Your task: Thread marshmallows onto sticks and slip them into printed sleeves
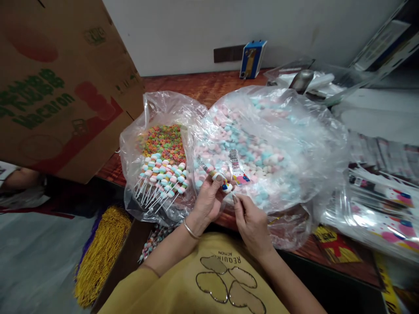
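Observation:
My left hand [208, 201] pinches a candy skewer [218, 176], a thin stick with pastel marshmallow pieces threaded on it. My right hand [250, 222] pinches the lower end of the same stick just below the last piece. Both hands hover at the near edge of a big clear bag of pink, white and blue marshmallows [262, 148]. To its left a smaller clear bag [157, 152] holds coloured cereal rings with several finished skewers [162, 181] lying on top, sticks pointing toward me.
A large cardboard box [62, 83] leans at the left. A blue box [252, 59] stands at the wall on the wooden table [196, 85]. Printed clear packets [379, 205] pile at the right. Yellow tassels [101, 253] lie at the lower left, with more skewers [153, 240] below the table edge.

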Available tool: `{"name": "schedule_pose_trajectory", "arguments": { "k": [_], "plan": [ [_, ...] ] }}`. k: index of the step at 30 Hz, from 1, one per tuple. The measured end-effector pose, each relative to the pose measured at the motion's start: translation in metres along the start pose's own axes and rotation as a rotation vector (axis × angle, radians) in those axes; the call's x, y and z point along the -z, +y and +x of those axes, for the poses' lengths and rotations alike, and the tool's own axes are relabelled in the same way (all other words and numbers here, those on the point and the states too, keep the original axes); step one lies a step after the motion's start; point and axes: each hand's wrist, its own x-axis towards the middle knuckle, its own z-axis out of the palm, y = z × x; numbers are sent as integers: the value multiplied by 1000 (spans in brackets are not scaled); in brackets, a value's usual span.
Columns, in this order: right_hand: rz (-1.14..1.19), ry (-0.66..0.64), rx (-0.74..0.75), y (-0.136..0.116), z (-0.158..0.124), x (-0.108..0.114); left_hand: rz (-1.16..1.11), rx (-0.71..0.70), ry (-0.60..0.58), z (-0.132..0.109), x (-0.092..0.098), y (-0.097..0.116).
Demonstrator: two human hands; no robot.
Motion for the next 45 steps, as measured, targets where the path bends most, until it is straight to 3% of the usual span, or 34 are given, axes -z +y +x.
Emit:
{"name": "schedule_pose_trajectory", "arguments": {
  "k": [2, 7, 10, 13, 17, 20, 23, 25, 26, 30, 33, 36, 41, 43, 45],
  "plan": [
    [216, -58, -157, -2, -1, 2, 31, -25, 19, 2, 3, 1],
    [1059, -368, -665, -8, 0, 2, 122, -100, 59, 9, 14, 0],
    [1302, -425, -789, -10, 2, 4, 113, -138, 81, 12, 16, 1],
    [1358, -444, -829, -11, 2, 3, 95, -149, 87, 13, 13, 4],
    [1079, -332, -708, -11, -3, -1, 105, -139, 151, 13, 8, 3],
    [567, -164, -402, -8, -9, -3, 82, -154, 204, 13, 6, 0],
    [184, -94, -113, -6, -12, -1, 55, -144, 161, 11, 3, -1],
    [167, -108, -85, -5, -11, 0, 10, -121, 103, 8, 0, 1],
    [239, -137, -139, -6, -10, 0, -25, -104, 72, 6, -2, 3],
    [828, -334, -575, -12, -6, -7, -124, -30, -62, -2, -6, 6],
    [1087, -381, -730, -16, -4, -13, -92, 20, -143, -6, -5, 1],
    [900, -259, -598, -17, -3, -15, -47, 35, -155, -8, -4, -6],
    [73, -22, -60, -7, -6, -10, -100, -6, -48, -5, -8, -6],
    [-52, 8, 45, -3, -7, -7, -108, -22, -20, -3, -9, -1],
    [17, -37, 27, -1, -8, -5, -107, -26, -6, -2, -8, 2]
  ]
}}
